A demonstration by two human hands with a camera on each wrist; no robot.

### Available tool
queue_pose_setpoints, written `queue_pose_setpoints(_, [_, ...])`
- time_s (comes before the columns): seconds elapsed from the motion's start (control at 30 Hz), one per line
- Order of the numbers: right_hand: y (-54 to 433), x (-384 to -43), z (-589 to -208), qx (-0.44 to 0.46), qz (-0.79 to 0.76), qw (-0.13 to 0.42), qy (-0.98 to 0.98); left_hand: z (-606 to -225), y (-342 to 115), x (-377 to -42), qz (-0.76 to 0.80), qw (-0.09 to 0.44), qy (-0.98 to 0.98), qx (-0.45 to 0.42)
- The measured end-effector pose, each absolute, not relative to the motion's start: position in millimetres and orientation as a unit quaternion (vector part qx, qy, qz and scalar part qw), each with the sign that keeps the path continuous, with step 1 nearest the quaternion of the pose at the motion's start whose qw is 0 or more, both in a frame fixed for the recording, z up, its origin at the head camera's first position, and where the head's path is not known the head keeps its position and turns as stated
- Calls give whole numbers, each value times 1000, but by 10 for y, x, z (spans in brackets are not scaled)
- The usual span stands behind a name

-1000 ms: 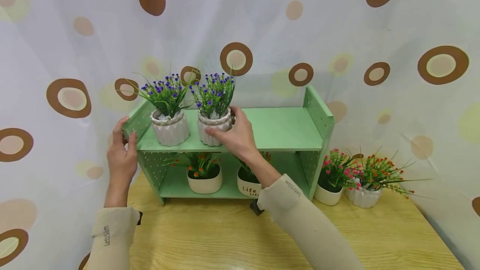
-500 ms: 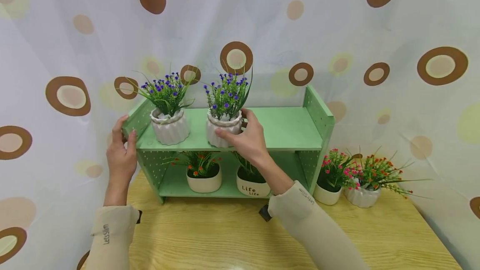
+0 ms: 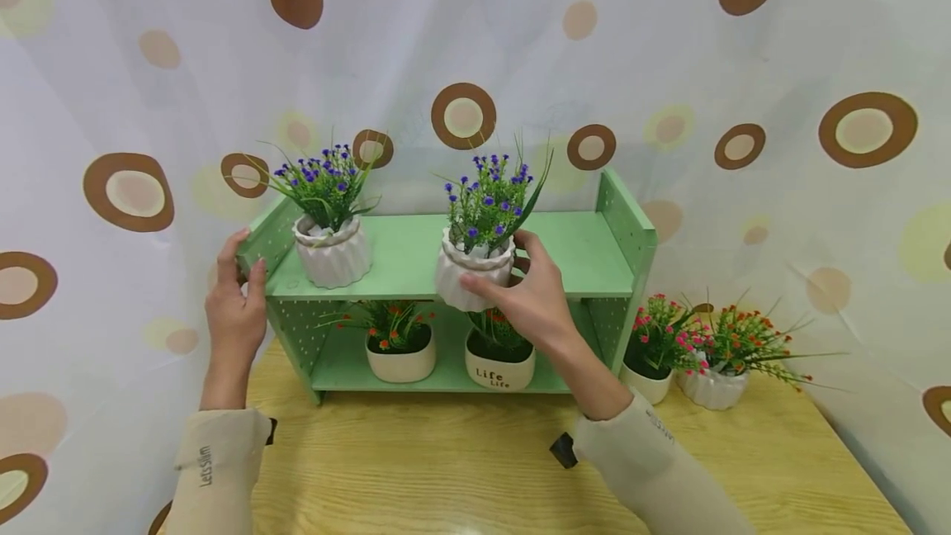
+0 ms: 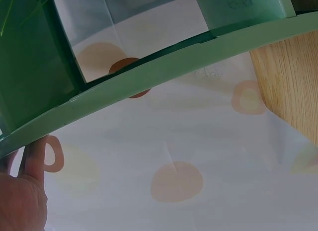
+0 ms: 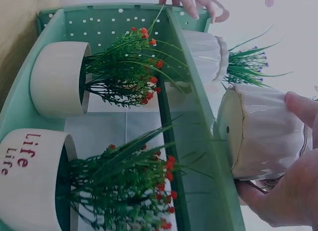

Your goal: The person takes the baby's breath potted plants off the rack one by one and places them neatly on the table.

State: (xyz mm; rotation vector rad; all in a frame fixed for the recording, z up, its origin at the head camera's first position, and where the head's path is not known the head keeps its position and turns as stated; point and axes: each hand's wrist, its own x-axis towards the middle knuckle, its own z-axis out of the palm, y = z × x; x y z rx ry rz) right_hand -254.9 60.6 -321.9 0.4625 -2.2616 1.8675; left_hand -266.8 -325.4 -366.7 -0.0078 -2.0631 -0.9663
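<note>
My right hand (image 3: 537, 295) grips a white ribbed flower pot (image 3: 470, 272) with purple flowers, thumb on its front and fingers round its far side. In the right wrist view the underside of this pot (image 5: 266, 134) shows a drain hole, so it is off the board, overlapping the front edge of the upper shelf. A matching flower pot (image 3: 334, 256) with purple flowers stands at the left of that shelf. My left hand (image 3: 236, 304) holds the left side panel (image 3: 266, 242) of the green two-tier shelf (image 3: 579, 250), thumb and fingers on either side.
On the lower tier stand two cream pots, one plain (image 3: 403, 360) and one lettered "Life" (image 3: 499, 366), with red-orange flowers. Right of the shelf, a pink-flowered pot (image 3: 648, 382) and an orange-flowered pot (image 3: 713, 389) sit on the wooden table (image 3: 416, 461). A patterned curtain hangs behind.
My right hand has carried the purple-flowered pot rightward along the upper shelf and out towards its front edge, now lifted. The left hand keeps its hold on the side panel.
</note>
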Motion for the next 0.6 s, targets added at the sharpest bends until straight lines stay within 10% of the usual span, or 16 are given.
queue_pose_setpoints(0.6, [1298,-2052,-3380,164,612,96,-768,-3665,-3254,-2659,-378,423,-824,-5])
